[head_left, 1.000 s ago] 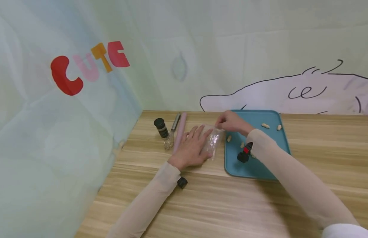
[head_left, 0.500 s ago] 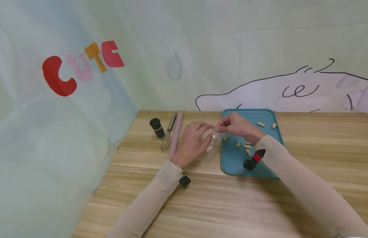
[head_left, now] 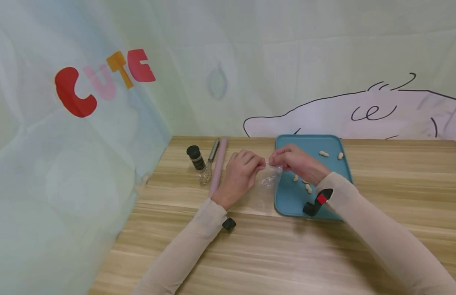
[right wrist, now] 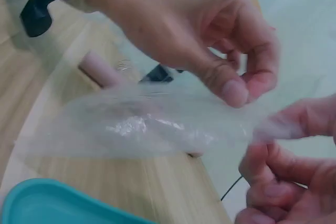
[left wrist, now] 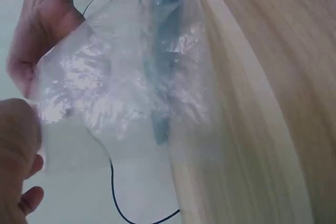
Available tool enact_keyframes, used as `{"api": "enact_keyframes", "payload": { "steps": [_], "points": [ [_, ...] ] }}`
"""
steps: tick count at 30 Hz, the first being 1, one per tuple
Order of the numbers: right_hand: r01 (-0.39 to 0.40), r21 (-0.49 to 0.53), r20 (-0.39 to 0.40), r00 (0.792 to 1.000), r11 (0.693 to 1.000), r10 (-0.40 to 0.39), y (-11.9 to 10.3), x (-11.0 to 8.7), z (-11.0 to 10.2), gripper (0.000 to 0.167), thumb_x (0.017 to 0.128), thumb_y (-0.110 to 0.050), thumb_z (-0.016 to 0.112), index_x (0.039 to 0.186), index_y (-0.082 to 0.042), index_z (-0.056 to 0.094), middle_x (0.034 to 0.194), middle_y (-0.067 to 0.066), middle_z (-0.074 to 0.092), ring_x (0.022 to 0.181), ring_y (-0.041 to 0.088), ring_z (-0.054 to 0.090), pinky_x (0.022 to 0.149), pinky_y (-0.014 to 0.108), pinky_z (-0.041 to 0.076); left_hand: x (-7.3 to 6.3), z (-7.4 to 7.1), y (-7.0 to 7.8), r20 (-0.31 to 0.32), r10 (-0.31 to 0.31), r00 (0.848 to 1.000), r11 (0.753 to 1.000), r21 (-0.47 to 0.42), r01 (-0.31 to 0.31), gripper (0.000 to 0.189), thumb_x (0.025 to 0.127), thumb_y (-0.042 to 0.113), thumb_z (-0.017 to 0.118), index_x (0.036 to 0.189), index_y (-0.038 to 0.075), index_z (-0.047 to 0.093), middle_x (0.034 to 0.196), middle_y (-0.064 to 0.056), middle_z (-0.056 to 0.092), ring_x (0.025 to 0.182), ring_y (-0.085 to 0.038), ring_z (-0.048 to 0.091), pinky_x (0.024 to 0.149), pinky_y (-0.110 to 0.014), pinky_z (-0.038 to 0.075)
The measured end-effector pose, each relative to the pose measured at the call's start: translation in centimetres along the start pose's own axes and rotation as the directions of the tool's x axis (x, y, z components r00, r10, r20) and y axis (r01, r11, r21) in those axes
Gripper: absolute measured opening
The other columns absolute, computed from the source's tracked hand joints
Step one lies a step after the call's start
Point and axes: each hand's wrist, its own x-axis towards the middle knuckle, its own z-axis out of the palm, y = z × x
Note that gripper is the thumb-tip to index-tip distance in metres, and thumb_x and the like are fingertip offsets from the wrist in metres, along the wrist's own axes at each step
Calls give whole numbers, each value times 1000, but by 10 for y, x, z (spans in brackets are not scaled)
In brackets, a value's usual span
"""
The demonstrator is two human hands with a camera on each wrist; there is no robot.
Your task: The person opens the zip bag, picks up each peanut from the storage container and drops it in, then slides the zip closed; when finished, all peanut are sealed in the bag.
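just beside the left edge of the shallow blue rectangular tray, a clear, crinkled plastic bag hangs from two hands, with its side nearest the tray reaching toward that rim. the left hand, which is to the left of the tray, has the thumb and index finger brought together at the top edge of the bag, and they appear to pinch it. the right hand, above the left part of the tray, pinches the same edge between thumb and index finger, and its other fingers are folded inward. the tips of both hands are near each other. on the tray lie several tan, unshelled peanuts; the right hand and the bag could hide some more. farther left of the tray are a smooth pink rod, a silver wire whisk and a dark, black-capped jar. i judge that the step in hand is working at the mouth of the bag, but whether its layers are separated, i cannot tell. the next move, in my opinion, calls for a light pull of the fingertips in opposite directions, without tearing the thin film.
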Motion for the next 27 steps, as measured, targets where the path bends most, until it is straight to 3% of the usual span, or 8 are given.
{"api": "enact_keyframes", "payload": {
  "steps": [5,9,13,15,17,20,23,27],
  "points": [
    [-59,-133,-196,980,989,32,1,0,1,28,101,-23,60,103,-1,76,111,8,67,111,28,53,95,42,45,-3,-4,2,1,38,999,999,21,-38,9,102,8,66,96,14,69,98,1,71,98,-20,65,86,-36,49],
    [-100,-80,-225,971,992,80,1,-1,2,30,102,-25,61,106,2,76,96,4,63,98,25,52,88,39,44,-3,-4,7,95,-197,976,968,-137,209,29,102,29,72,124,12,62,125,-8,65,115,-27,64,97,-41,53],
    [-96,46,-179,978,994,103,1,-1,6,28,105,-22,62,109,3,74,77,-3,55,79,18,50,78,33,45,0,2,15,277,-525,805,777,-231,586,100,87,59,81,162,16,32,157,-14,46,135,-34,57,111,-50,53],
    [-94,90,-153,982,992,107,2,-1,8,28,106,-20,61,112,4,73,73,-5,55,74,15,50,74,30,45,2,7,18,355,-606,712,689,-214,693,117,80,68,83,167,17,22,160,-16,46,136,-37,58,110,-54,53],
    [-87,115,-131,986,989,102,5,-2,8,29,107,-19,60,116,6,72,71,-5,54,72,13,50,73,29,45,3,13,19,397,-640,658,638,-203,743,116,81,67,82,167,14,24,156,-19,53,132,-39,62,107,-55,54],
    [-61,94,-119,990,994,72,10,-2,6,33,108,-19,58,123,6,72,77,-4,64,75,14,53,74,28,44,3,18,18,395,-649,650,626,-208,752,98,85,55,82,160,8,38,139,-18,66,122,-35,68,100,-52,57],
    [7,-77,-131,991,997,-17,18,-2,-1,32,109,-18,57,126,5,73,98,6,77,88,18,61,81,30,47,-1,20,15,363,-641,676,643,-228,731,79,87,42,84,150,8,50,124,-12,71,112,-29,70,92,-46,57],
    [124,-477,-89,978,870,-188,33,2,-10,26,105,-7,60,122,2,76,121,21,77,103,29,69,88,41,57,-4,18,13,335,-615,714,676,-243,696,71,86,34,86,145,12,54,117,-10,73,105,-26,71,88,-42,57]
  ]
}}
